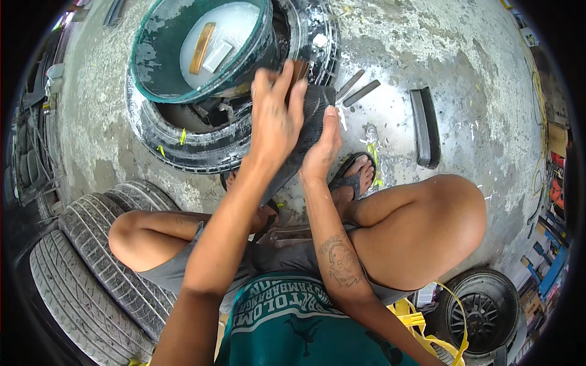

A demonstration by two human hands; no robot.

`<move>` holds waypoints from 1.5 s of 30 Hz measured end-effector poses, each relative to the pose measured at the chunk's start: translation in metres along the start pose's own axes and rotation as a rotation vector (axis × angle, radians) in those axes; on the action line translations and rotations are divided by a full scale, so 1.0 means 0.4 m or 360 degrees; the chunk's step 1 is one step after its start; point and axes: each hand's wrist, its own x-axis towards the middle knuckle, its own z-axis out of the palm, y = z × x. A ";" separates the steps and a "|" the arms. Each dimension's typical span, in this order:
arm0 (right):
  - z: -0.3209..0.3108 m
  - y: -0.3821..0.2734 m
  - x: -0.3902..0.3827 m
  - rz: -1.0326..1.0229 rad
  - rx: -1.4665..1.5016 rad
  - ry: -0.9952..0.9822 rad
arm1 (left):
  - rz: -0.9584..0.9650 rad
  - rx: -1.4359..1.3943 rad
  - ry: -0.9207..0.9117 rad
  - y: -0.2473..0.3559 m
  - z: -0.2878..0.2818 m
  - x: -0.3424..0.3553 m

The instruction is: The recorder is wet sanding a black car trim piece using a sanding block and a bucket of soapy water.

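My right hand [321, 149] is closed on the edge of a long dark panel [312, 110] with a fine woven-looking surface. The panel stands tilted between my legs, its lower part partly hidden by my forearms. Over its upper end is my left hand [278, 119], slightly blurred, with a brown block [300, 72] between its fingertips and thumb. Just beyond sits a green bucket [160, 91] with cloudy, whitish water [235, 25]. A wooden block [202, 47] and a pale grey block [217, 57] lie in the bucket.
The bucket rests on a wet black tire [204, 155]. Two dark strips [361, 93] and a dark trim piece [426, 128] lie on the stained concrete to the right. Tires [76, 299] stand at lower left; a black wheel rim [479, 314] and yellow strap [415, 320] are lower right.
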 end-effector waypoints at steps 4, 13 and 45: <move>-0.011 0.007 0.035 0.0071 0.0140 -0.0122 | -0.0150 -0.0026 -0.0233 -0.010 -0.073 -0.158; -0.018 0.076 0.062 0.0111 0.0342 -0.0133 | -0.0035 -0.0191 -0.0070 -0.022 -0.059 -0.112; 0.013 -0.031 -0.002 0.0364 0.0356 -0.0105 | -0.0690 -0.0858 -0.0153 -0.111 -0.178 -0.190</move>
